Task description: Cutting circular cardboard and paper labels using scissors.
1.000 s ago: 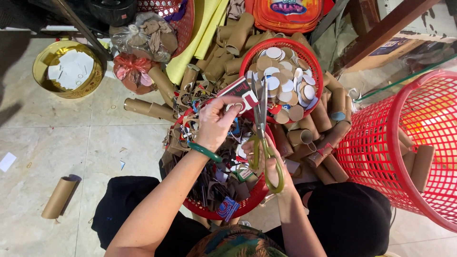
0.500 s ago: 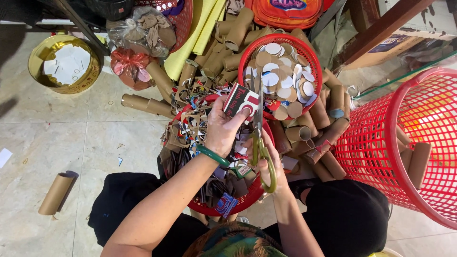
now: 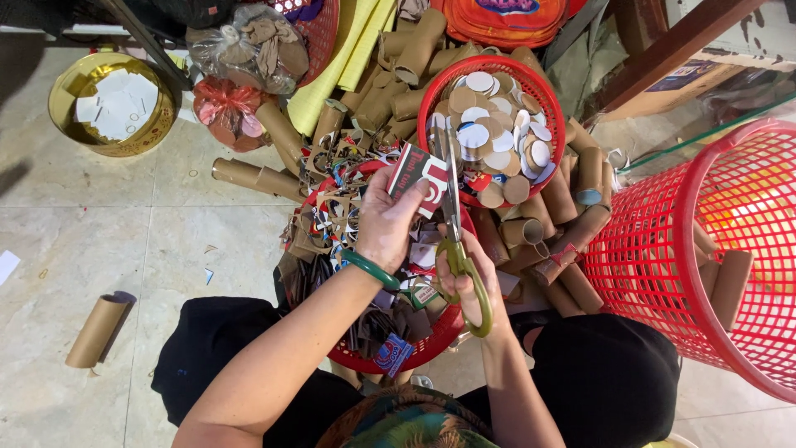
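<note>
The left hand [image 3: 385, 224] pinches a red-and-white printed card piece [image 3: 417, 176] by its near edge, over the shallow red basket of offcuts [image 3: 414, 353]. The right hand [image 3: 473, 278] has its fingers closed through the green loops of the scissors [image 3: 454, 224], blades reaching along the card's right edge. The card looks light, thin and bendy — best gripped close to the cut. Just beyond sits a red basket of cut discs [image 3: 489, 133], with cardboard tubes [image 3: 564, 241] crowding the right and a tall red mesh bin [image 3: 713, 249] further right.
</note>
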